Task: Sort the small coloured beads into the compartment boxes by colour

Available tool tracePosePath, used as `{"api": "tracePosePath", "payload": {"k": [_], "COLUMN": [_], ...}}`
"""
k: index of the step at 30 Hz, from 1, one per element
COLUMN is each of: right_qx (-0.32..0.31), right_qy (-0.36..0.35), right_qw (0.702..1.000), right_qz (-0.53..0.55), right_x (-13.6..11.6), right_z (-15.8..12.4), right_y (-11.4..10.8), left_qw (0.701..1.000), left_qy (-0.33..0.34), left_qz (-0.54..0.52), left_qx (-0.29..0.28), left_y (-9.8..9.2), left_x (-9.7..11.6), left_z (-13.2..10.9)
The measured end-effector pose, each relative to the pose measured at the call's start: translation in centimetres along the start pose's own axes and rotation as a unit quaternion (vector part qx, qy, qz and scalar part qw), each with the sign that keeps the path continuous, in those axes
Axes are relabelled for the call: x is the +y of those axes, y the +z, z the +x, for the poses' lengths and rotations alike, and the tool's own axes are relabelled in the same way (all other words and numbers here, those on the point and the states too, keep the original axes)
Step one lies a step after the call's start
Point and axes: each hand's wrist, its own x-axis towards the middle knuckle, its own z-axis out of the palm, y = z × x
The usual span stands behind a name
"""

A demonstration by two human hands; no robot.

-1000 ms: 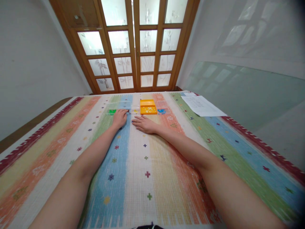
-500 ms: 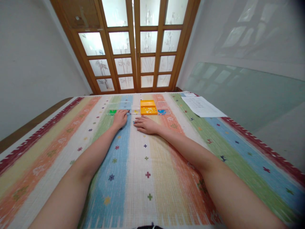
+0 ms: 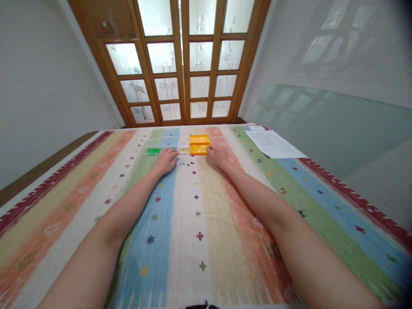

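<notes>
My left hand (image 3: 165, 159) rests on the striped cloth (image 3: 193, 223) with its fingers curled. Its tips lie by a clear small box (image 3: 180, 150), and what they pinch, if anything, is too small to name. A green piece (image 3: 153, 150) lies just left of that hand. My right hand (image 3: 220, 155) is stretched far forward, and its fingers close on the right edge of an orange tray (image 3: 198, 141) that holds pale bits. A few tiny coloured beads (image 3: 187, 163) lie scattered on the cloth between my hands.
A white printed sheet (image 3: 272, 143) lies at the far right of the cloth. Wooden doors with frosted glass (image 3: 185, 64) stand behind the table's far edge. A glass-panelled wall (image 3: 322, 116) runs along the right side.
My right hand has moved from the middle of the cloth forward and right to the orange tray, covering the blue pieces. Small beads now show where it lay. The left hand barely moved.
</notes>
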Motion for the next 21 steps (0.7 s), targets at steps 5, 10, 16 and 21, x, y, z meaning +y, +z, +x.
{"api": "tracePosePath", "payload": {"k": [5, 10, 16, 21], "right_qx": [0.08, 0.103, 0.083, 0.045], "right_qy": [0.104, 0.183, 0.124, 0.071], "right_qw": [0.991, 0.975, 0.989, 0.996], "right_qz": [0.017, 0.076, 0.005, -0.035], "right_x": [3.6, 5.2, 3.8, 2.3], "right_z": [0.8, 0.9, 0.7, 0.4], "right_y": [-1.2, -1.4, -0.7, -0.2], "left_qw": [0.999, 0.994, 0.987, 0.976], "left_qy": [0.041, 0.081, 0.13, 0.168], "left_qz": [-0.002, -0.03, -0.057, -0.085], "left_qx": [-0.02, -0.068, -0.081, -0.109], "left_y": [-0.2, -0.2, -0.4, -0.4], "left_x": [1.1, 1.6, 2.9, 3.7], "left_z": [0.0, -0.1, -0.2, -0.1]}}
